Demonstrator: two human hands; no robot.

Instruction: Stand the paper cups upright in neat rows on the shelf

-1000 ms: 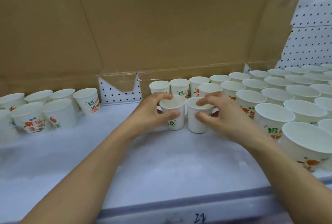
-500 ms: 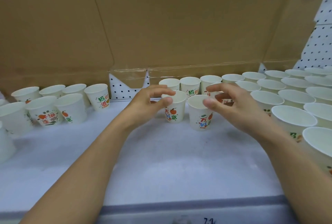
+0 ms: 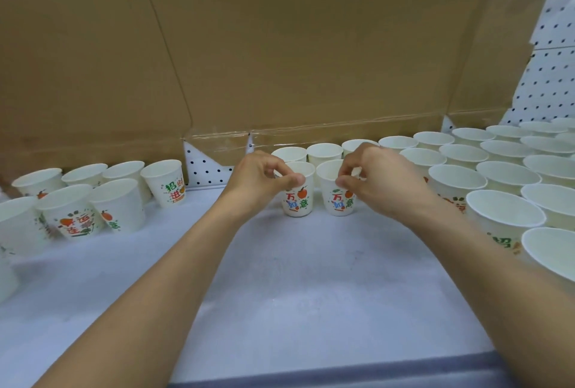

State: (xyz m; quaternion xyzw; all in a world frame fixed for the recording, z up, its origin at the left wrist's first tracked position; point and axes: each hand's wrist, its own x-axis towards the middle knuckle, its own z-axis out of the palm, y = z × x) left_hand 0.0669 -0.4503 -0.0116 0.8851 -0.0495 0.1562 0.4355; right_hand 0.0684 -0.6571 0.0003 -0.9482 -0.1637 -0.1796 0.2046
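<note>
White rims: I'm pinching left cup (image 3: 298, 201) with left hand (image 3: 259, 179), right cup (image 3: 339, 202) with right hand (image 3: 385, 182), probably squaring pair to extend shelf (image 3: 311, 278) row.

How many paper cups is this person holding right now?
2. The left hand pinches the left cup at its rim; the right hand pinches the right cup likewise. Both stand side by side on the shelf. Nothing else seems held.
</note>
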